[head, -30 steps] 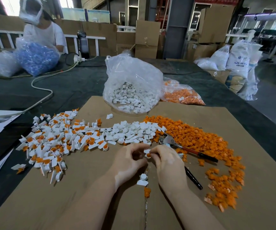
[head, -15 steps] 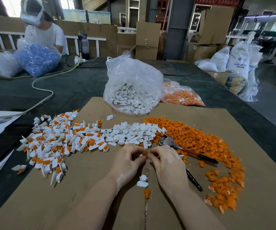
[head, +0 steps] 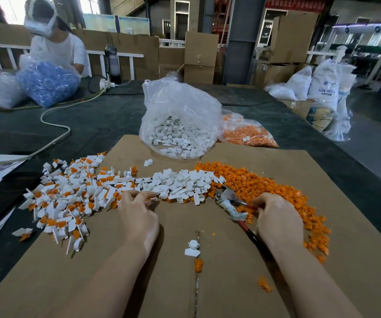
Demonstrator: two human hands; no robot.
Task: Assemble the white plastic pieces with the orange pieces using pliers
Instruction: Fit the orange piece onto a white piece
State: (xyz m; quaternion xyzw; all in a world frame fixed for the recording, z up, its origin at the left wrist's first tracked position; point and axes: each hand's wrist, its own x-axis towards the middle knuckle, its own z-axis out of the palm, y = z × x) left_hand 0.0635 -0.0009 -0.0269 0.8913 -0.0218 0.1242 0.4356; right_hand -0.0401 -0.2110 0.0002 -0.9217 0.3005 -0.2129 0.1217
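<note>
The pliers (head: 235, 207) are lain on the cardboard sheet (head: 322, 180), just beside the orange pieces (head: 265, 187), and their red handle is gripped by the curled fingers of the right hand (head: 276, 219). To the pliers' left, a small piece is pinched by the left hand (head: 139, 216) at the edge of the white plastic pieces (head: 180, 182); its fingertips are drawn together.

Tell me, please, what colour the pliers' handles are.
Red and black, on the pliers in the head view.

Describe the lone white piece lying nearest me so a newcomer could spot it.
Start at the brown cardboard sheet. Look near its front, between the two forearms, beside the centre seam. The lone white piece lies apart from the piles, with a single orange piece just below it.
</note>
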